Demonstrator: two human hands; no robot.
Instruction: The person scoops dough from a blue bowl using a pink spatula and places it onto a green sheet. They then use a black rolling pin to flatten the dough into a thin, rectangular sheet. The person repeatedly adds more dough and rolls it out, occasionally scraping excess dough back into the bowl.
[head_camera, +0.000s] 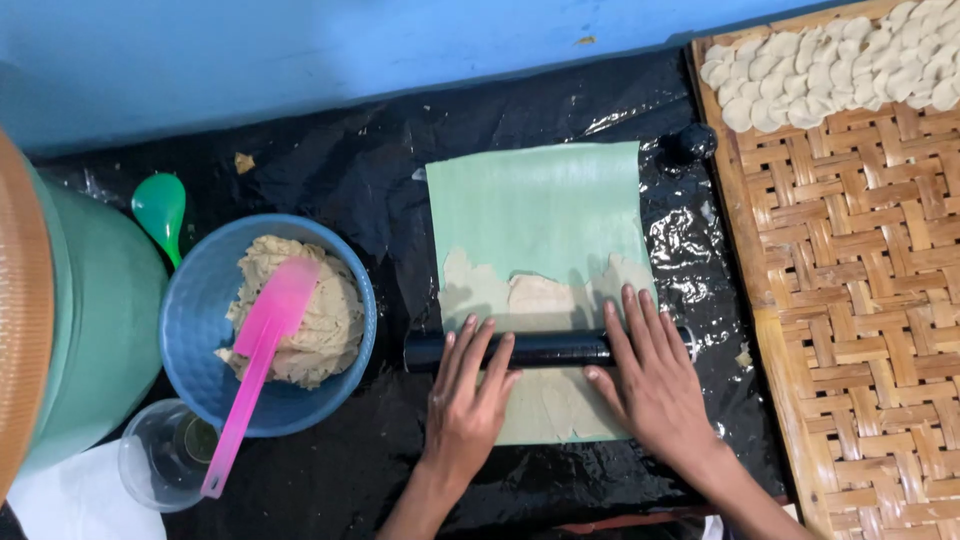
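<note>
Both hands sit nearest us at bottom centre: left hand (467, 385) and right hand (650, 372), each flat w/ fingers spread, palms pressing down on a black rolling pin (540, 349), not gripping it. Pin lies crosswise over a pale green sheet (535, 205) on black plastic covering (340, 170); thin beige dough (535, 295) is spread on the sheet above and below the pin.

Containers, left side: blue bowl (190, 300) holds a lump of beige dough mix (315, 330), w/ a pink spatula (255, 355) resting in it, handle sticking out over the rim toward us. Just beside it we see a clear plastic cup (150, 455), contents unclear. Green spoon (160, 210) lies behind the bowl. Big green tub (95, 320) at far left, inside not visible.

Right: woven bamboo tray (860, 300) carries small white dough pieces (840, 65) clustered at its far end.
</note>
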